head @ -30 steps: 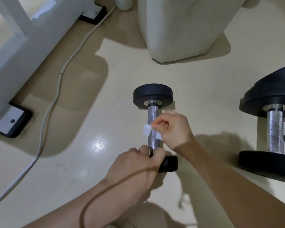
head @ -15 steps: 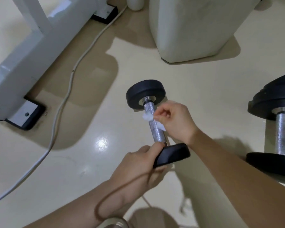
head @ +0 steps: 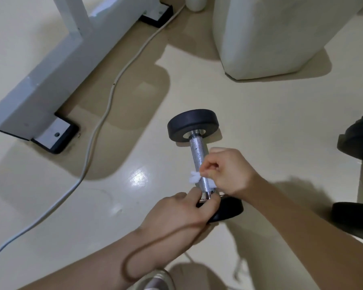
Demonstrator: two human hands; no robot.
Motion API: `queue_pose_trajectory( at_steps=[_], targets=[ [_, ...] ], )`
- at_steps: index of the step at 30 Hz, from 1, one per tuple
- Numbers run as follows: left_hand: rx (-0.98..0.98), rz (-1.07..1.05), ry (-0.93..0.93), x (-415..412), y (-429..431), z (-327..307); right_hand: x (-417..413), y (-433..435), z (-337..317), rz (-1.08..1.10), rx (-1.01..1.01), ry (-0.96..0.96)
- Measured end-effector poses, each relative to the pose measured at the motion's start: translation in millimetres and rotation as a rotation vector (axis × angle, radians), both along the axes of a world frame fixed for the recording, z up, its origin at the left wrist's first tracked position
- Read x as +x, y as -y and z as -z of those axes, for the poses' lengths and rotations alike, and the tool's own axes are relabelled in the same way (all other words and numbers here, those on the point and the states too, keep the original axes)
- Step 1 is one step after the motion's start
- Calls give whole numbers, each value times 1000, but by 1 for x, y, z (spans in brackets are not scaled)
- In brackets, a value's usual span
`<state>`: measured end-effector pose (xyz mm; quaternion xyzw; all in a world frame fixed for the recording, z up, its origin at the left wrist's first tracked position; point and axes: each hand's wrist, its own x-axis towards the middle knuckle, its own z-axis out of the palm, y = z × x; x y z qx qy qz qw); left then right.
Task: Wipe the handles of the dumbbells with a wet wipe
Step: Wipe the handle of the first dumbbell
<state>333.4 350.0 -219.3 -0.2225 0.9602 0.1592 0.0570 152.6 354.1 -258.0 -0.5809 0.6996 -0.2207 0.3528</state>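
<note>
One small dumbbell (head: 194, 124), far plate on cream floor (head: 260, 114). Left hand (head: 176, 214) grips its near plate. Right hand (head: 228, 172) pinches white wet wipe (head: 194, 178) against lower end of knurled handle (head: 197, 155).

A white metal frame (head: 40, 84) lies across the cream floor (head: 260, 114). It has a black foot (head: 57, 136) at its near end and another (head: 155, 16) at its far end. A pale cable (head: 113, 86) snakes along the frame's right side. Further right of the frame stands a big off-white tub (head: 281, 34), perhaps a bin.
</note>
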Motion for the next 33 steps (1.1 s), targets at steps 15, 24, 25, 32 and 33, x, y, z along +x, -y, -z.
queue_pose_trajectory(
  at_steps=[15, 24, 25, 32, 33],
  targets=[
    [-126, 82, 162, -1, 10, -12, 15, 27, 18, 217, -59, 18],
    [-159, 250, 101, -17, 21, -8, 23, 22, 15, 347, -16, 133],
    [-179, 289, 103, -18, 24, -6, 21, 13, 16, 319, 27, 149],
    [-56, 175, 66, -7, 12, 8, 17, -3, -8, 182, 13, 112],
    [-30, 138, 36, -3, 5, 13, 19, 9, -9, 177, -38, 87]
  ],
)
